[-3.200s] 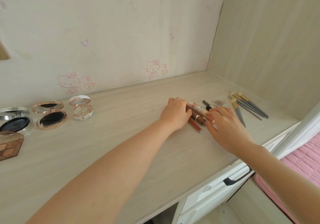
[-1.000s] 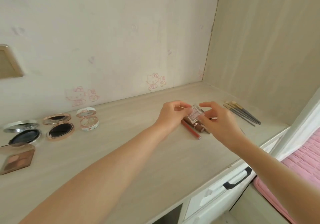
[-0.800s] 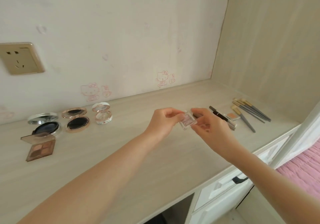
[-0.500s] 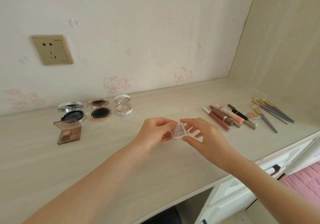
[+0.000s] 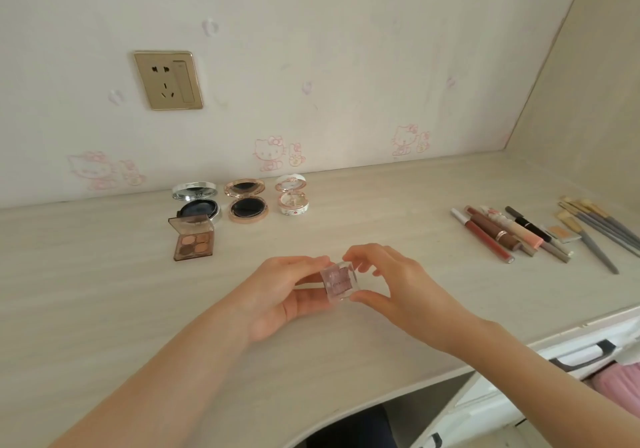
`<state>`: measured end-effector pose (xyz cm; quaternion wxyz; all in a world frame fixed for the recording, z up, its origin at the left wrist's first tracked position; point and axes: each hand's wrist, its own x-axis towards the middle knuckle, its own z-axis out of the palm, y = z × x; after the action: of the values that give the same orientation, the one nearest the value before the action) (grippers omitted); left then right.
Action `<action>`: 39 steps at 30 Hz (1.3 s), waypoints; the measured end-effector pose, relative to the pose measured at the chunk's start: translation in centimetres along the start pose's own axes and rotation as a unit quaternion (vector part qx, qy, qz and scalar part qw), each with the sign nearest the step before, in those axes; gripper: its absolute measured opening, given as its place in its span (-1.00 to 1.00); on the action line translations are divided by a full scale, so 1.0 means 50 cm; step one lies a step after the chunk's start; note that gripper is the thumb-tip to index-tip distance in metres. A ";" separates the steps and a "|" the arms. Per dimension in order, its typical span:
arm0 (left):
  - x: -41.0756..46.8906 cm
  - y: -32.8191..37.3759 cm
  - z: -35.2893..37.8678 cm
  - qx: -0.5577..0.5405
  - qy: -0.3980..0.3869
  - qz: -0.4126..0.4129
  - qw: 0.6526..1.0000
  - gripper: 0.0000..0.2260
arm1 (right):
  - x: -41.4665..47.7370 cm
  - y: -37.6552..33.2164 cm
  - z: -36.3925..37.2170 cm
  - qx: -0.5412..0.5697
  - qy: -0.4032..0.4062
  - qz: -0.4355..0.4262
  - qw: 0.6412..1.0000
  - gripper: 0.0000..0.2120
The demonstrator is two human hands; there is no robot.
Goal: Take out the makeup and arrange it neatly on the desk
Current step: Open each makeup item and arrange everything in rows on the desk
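Observation:
A small clear square eyeshadow case point(image 5: 337, 280) with a mauve pan is held above the middle of the pale wood desk point(image 5: 104, 302). My left hand point(image 5: 287, 295) grips its left side and my right hand point(image 5: 391, 288) pinches its right side between thumb and fingers. At the back left stand three open round compacts: a silver one point(image 5: 197, 201), a rose-gold one point(image 5: 246, 201) and a white one point(image 5: 292, 196). An open brown eyeshadow palette point(image 5: 193, 239) lies in front of them. At the right lie several lip tubes and pencils point(image 5: 502, 233), a small peach pan point(image 5: 562, 233) and several brushes point(image 5: 595, 226).
A gold wall socket point(image 5: 168, 79) sits on the back wall above the compacts. A side wall panel point(image 5: 588, 84) closes the desk at the right. White drawers with a black handle point(image 5: 585, 354) lie under the desk's front right edge, with pink fabric point(image 5: 620, 382) below them.
Both hands lifted the small eyeshadow case from the row of tubes at the right and carried it left toward the desk's middle. The view swung left, bringing the socket and compacts into sight.

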<state>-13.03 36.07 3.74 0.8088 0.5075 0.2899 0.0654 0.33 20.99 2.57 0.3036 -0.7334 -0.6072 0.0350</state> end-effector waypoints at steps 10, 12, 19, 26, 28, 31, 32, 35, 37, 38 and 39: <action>-0.027 -0.005 -0.035 -0.071 -0.065 0.029 0.995 -0.70 | 0.032 -0.041 0.009 0.036 0.025 -0.001 0.999 -0.55; -0.027 -0.005 -0.036 -0.075 -0.057 0.059 0.994 -0.71 | 0.034 -0.052 0.013 0.075 0.045 0.026 0.996 -0.62; -0.029 -0.007 -0.037 -0.102 -0.040 0.089 0.990 -0.69 | 0.041 -0.090 0.029 0.087 0.058 0.081 0.991 -0.57; -0.035 -0.004 -0.037 -0.118 -0.046 0.091 0.988 -0.66 | 0.054 -0.102 0.036 0.131 0.080 0.114 0.981 -0.67; -0.035 -0.002 -0.038 -0.134 -0.034 0.087 0.987 -0.66 | 0.054 -0.103 0.037 0.125 0.073 0.113 0.983 -0.64; -0.035 -0.002 -0.036 -0.138 -0.014 0.081 0.987 -0.63 | 0.050 -0.104 0.040 0.128 0.058 0.107 0.984 -0.64; -0.035 -0.002 -0.035 -0.134 -0.009 0.080 0.988 -0.61 | 0.050 -0.104 0.042 0.127 0.055 0.103 0.985 -0.64; -0.035 -0.004 -0.036 -0.126 -0.003 0.079 0.989 -0.61 | 0.049 -0.104 0.043 0.129 0.050 0.099 0.985 -0.63; -0.035 -0.004 -0.038 -0.128 -0.004 0.081 0.988 -0.64 | 0.049 -0.104 0.042 0.135 0.051 0.099 0.985 -0.62; -0.034 -0.003 -0.038 -0.130 -0.005 0.082 0.988 -0.65 | 0.049 -0.104 0.042 0.138 0.052 0.099 0.984 -0.62; -0.034 -0.003 -0.038 -0.132 -0.006 0.083 0.988 -0.65 | 0.050 -0.104 0.043 0.142 0.052 0.099 0.984 -0.62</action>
<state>-15.49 36.79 3.67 0.8619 0.4193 0.2313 0.1668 -4.43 24.53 4.13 0.4304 -0.7405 -0.5037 0.1126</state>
